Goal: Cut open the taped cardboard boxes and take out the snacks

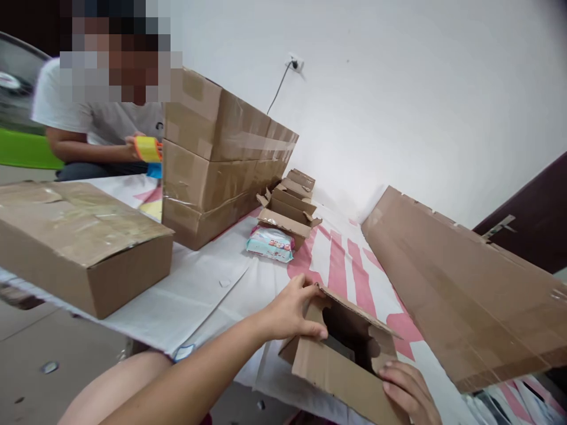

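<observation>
A small cardboard box (339, 369) with its top flaps raised sits near the front edge of the cloth-covered table, and its inside is dark. My left hand (292, 310) grips the box's left end, the thumb lying on the near flap and the fingers on the side flap. At the opposite end, my right hand (410, 389) has its fingers hooked over the rim; its thumb is hidden. Beyond the box lies a pack of wipes (270, 243), light blue and pink, against an open carton (287, 218).
Stacked taped cartons (234, 183) stand left of centre. A closed carton (84, 230) lies at the left edge of the table (208, 295). A large cardboard panel (460, 283) leans at the right. Across the table, a person (97, 130) holds a yellow-orange object (148, 149).
</observation>
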The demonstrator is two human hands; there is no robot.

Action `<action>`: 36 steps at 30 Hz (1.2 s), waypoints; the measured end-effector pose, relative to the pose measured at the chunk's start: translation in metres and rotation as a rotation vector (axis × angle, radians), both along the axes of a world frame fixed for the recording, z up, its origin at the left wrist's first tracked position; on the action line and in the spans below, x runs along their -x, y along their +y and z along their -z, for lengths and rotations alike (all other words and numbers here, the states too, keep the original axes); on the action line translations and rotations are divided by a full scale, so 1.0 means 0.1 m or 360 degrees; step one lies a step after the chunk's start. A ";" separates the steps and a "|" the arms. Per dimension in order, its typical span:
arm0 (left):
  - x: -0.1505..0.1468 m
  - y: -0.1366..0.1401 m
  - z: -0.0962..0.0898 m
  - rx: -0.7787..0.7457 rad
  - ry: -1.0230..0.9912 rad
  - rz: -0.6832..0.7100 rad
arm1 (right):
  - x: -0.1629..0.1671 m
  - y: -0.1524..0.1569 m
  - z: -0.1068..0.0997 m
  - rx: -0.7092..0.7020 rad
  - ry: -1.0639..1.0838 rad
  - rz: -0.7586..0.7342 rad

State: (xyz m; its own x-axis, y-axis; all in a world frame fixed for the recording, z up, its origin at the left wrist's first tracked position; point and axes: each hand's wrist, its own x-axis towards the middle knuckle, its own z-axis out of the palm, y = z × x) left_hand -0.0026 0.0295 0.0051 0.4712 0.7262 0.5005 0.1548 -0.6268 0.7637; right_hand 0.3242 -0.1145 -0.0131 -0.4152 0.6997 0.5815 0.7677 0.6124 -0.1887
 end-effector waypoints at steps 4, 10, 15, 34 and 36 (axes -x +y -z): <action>0.09 -0.01 -0.02 -0.0215 0.0313 0.0130 | 0.22 -0.09 -0.30 0.0507 -0.0075 -0.0059; 0.11 0.00 -0.10 -0.0054 0.0420 0.0288 | 0.38 0.01 -0.76 0.0938 -0.0080 -0.0235; 0.11 0.03 -0.18 0.0028 0.0528 0.0340 | 0.35 0.08 -0.90 0.1156 -0.0128 -0.0317; 0.07 0.11 -0.24 0.0238 0.0707 0.0274 | 0.34 0.22 -0.55 0.0405 -0.0134 -0.0169; 0.07 0.12 -0.23 0.0259 0.0712 0.0282 | 0.25 0.19 -0.66 0.0406 -0.0065 -0.0132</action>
State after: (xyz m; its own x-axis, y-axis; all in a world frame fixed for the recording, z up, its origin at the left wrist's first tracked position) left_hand -0.0098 0.0411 0.0286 0.7366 0.6676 0.1088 0.3910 -0.5515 0.7369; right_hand 0.2994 -0.0950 0.0529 -0.4966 0.7841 0.3722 0.7272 0.6100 -0.3149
